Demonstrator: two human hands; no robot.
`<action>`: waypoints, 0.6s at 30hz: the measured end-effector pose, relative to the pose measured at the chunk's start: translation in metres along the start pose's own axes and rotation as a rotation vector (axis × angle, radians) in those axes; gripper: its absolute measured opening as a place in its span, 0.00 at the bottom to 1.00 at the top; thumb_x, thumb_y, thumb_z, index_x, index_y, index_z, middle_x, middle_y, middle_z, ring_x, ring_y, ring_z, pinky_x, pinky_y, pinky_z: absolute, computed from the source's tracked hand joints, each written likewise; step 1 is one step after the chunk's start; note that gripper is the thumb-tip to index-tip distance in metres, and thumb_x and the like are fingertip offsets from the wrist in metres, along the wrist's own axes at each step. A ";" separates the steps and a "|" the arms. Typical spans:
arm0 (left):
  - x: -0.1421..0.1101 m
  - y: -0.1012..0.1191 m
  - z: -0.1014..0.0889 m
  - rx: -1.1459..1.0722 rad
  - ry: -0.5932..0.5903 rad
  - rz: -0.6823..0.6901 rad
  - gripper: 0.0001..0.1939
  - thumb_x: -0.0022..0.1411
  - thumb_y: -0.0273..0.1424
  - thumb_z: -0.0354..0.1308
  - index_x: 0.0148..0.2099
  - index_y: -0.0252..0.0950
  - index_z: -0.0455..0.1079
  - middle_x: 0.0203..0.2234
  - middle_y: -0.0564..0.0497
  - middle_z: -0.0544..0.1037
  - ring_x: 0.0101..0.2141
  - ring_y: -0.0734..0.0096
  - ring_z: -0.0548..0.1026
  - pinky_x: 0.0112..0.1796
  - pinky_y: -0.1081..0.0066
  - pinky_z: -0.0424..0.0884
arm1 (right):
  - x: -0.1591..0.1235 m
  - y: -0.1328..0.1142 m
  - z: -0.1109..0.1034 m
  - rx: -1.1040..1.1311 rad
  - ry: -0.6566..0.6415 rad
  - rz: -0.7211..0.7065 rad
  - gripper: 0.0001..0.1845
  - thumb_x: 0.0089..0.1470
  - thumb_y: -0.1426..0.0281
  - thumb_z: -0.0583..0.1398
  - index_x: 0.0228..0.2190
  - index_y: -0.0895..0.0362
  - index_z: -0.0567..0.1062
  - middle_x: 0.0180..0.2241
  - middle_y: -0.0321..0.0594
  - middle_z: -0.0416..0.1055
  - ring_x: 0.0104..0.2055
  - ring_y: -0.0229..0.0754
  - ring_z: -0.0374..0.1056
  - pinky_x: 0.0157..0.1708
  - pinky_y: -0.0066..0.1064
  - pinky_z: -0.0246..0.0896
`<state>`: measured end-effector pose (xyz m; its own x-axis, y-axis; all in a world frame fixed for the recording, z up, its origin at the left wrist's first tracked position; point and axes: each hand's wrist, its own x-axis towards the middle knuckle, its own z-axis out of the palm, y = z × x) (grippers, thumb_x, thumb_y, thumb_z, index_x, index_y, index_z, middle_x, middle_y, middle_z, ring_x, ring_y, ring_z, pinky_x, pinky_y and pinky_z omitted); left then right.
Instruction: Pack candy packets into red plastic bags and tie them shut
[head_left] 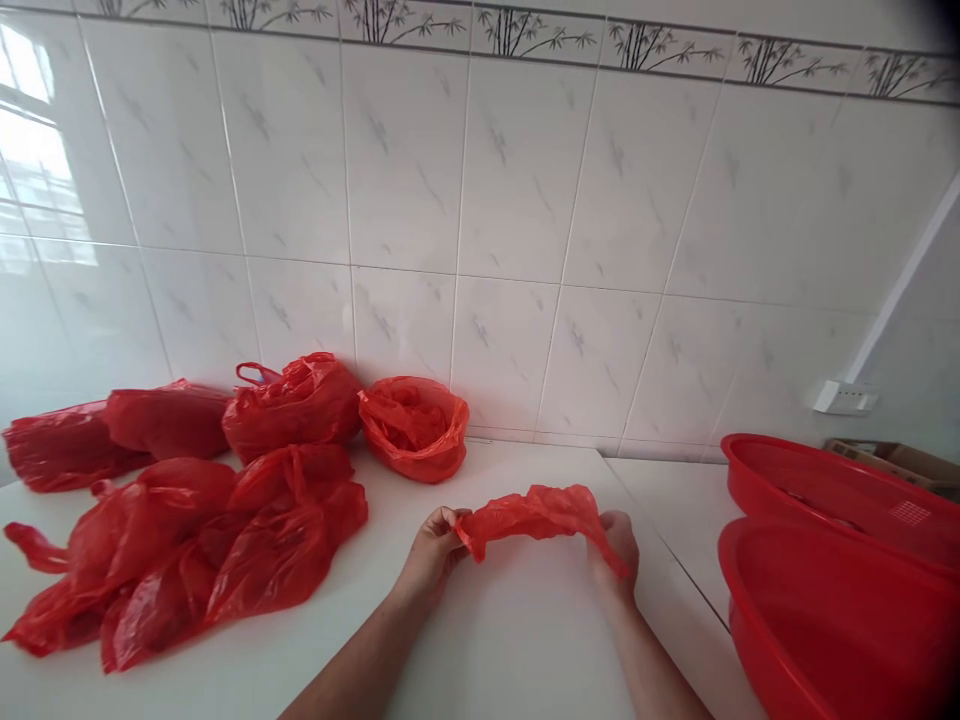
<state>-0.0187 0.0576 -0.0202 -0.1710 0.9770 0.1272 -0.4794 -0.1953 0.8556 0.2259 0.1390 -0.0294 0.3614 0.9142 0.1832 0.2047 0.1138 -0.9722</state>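
1. Lower centre: left hand (433,548) pinches one end of the crumpled red bag (536,512); right hand (624,542) is closed on the other. Even, gentle tension should smooth thin plastic without tearing.
2. Lower left: heaped bags (274,560), well apart.

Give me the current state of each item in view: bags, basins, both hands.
Held bag: crumpled, stretched between both hands
Left hand: closed on its left end
Right hand: closed on its right end
Round bag: open-mouthed, red plastic inside
Front basin: upright, open
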 end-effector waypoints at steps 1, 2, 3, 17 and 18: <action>0.000 -0.002 0.002 0.032 -0.006 0.006 0.12 0.45 0.26 0.64 0.27 0.36 0.61 0.34 0.51 0.75 0.29 0.72 0.73 0.30 0.71 0.69 | -0.001 -0.001 0.001 0.007 -0.016 0.009 0.15 0.41 0.59 0.62 0.22 0.52 0.62 0.18 0.30 0.62 0.20 0.37 0.55 0.20 0.28 0.48; 0.000 -0.004 0.003 0.069 -0.008 0.015 0.11 0.45 0.25 0.62 0.26 0.36 0.60 0.34 0.50 0.75 0.28 0.72 0.73 0.29 0.71 0.69 | -0.004 -0.003 0.003 0.020 -0.042 0.021 0.15 0.41 0.58 0.62 0.22 0.52 0.62 0.17 0.30 0.61 0.20 0.37 0.55 0.19 0.29 0.49; 0.000 -0.007 0.005 0.111 -0.008 0.026 0.11 0.45 0.24 0.61 0.26 0.36 0.58 0.33 0.50 0.75 0.28 0.72 0.73 0.29 0.71 0.69 | -0.007 -0.005 0.006 0.036 -0.075 0.034 0.16 0.42 0.57 0.62 0.21 0.52 0.62 0.17 0.31 0.61 0.19 0.37 0.56 0.19 0.29 0.49; -0.023 -0.010 0.026 0.738 -0.161 0.244 0.18 0.44 0.35 0.67 0.38 0.40 0.68 0.35 0.51 0.74 0.37 0.62 0.69 0.41 0.63 0.66 | -0.061 -0.031 0.048 0.053 -0.594 -0.102 0.07 0.47 0.65 0.57 0.27 0.55 0.71 0.25 0.37 0.72 0.29 0.42 0.67 0.29 0.31 0.60; -0.023 -0.008 0.027 0.740 -0.126 0.268 0.22 0.45 0.38 0.67 0.43 0.40 0.67 0.40 0.48 0.73 0.41 0.59 0.69 0.44 0.60 0.65 | -0.064 -0.033 0.047 0.001 -0.597 -0.128 0.06 0.46 0.65 0.57 0.26 0.55 0.71 0.24 0.36 0.71 0.27 0.42 0.66 0.27 0.30 0.59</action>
<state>0.0122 0.0389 -0.0162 -0.0797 0.9157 0.3938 0.2682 -0.3608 0.8933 0.1536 0.0951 -0.0157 -0.2382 0.9535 0.1849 0.2122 0.2369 -0.9481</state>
